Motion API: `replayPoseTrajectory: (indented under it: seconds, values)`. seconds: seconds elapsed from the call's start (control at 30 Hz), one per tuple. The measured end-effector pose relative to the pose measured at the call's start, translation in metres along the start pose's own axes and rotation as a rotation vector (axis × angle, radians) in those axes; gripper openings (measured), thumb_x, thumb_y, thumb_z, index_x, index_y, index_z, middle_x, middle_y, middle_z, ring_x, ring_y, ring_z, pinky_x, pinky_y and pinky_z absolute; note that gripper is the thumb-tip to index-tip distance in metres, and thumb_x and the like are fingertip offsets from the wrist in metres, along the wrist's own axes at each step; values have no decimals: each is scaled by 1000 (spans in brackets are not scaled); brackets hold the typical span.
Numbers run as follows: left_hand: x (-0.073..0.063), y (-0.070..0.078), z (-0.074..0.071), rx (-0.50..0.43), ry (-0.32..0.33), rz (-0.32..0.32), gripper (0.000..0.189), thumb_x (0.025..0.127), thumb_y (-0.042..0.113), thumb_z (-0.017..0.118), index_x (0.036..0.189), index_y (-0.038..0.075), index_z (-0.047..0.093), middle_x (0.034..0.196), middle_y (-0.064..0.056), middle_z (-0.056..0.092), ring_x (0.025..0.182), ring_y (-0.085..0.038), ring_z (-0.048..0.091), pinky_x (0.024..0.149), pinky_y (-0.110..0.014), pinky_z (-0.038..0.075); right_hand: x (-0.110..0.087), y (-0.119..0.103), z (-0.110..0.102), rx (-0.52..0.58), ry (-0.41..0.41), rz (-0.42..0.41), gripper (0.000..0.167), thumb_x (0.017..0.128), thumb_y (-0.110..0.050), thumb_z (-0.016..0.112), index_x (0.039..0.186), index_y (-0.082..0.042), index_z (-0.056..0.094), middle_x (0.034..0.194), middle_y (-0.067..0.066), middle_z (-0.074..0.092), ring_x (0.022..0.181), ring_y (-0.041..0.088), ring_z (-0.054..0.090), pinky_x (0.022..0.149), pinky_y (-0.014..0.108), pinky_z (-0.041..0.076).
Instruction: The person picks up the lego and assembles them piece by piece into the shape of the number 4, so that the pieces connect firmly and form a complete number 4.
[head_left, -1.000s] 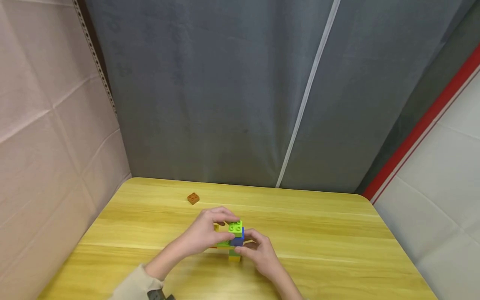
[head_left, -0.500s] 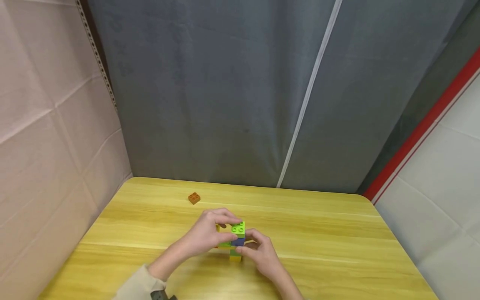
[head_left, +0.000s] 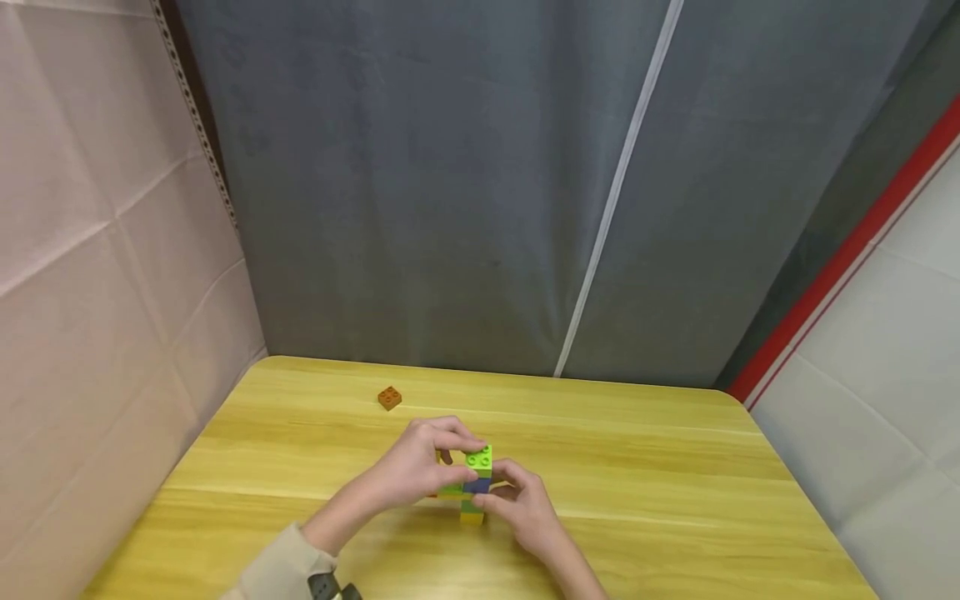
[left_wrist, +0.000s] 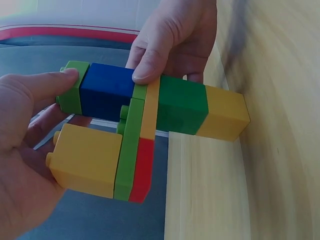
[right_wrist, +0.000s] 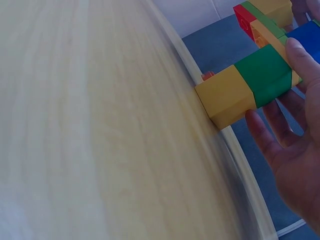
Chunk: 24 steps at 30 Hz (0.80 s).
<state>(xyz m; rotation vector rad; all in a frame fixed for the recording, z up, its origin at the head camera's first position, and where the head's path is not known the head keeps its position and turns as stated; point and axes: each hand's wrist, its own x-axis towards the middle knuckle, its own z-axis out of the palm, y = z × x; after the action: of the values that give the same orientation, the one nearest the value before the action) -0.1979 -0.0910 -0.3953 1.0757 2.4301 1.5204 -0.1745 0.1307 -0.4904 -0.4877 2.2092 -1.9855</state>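
A stack of toy building bricks stands upright on the table between both hands. Yellow brick at the bottom, then a green brick, thin orange and light green layers, and a blue brick. Topmost is a light green brick, pinched by my left hand between thumb and fingers. My right hand grips the stack's right side, its thumb by the thin layers. Those layers jut out sideways, with a red brick below and another yellow brick above, close to the left palm.
A brown brick lies alone on the wooden table, toward the far edge. Grey curtain hangs behind the table, with pale cloth panels at both sides.
The light green brick and left fingertips have shifted slightly right, and less blue shows at the stack's right side. Both hands keep their hold.
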Motion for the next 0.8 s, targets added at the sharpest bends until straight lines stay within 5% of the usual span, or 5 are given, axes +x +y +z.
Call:
replayPoseTrajectory:
  seconds: [0.2, 0.47, 0.8]
  values:
    - [2, -2, -2, 0, -19, 19, 32, 88, 4, 81, 120, 3, 76, 106, 3, 69, 81, -12, 65, 59, -28, 59, 1, 1, 1, -1, 0, 1, 32, 93, -13, 76, 122, -3, 66, 115, 16, 66, 97, 29, 71, 87, 31, 58]
    - [5, -1, -4, -4, -25, -32, 33, 86, 3, 82, 118, 7, 77, 103, 7, 68, 82, -16, 67, 67, -29, 60, 3, 1, 1, -2, -4, -4, 32, 93, -12, 76, 122, -2, 66, 115, 17, 66, 95, 27, 71, 86, 32, 58]
    - [8, -1, -5, 3, 11, -59, 26, 87, 20, 85, 111, 12, 80, 99, 10, 71, 77, -16, 66, 64, -29, 57, 3, -2, 3, -22, -4, -16, 32, 93, -13, 77, 122, -5, 67, 116, 15, 67, 94, 25, 72, 86, 32, 58]
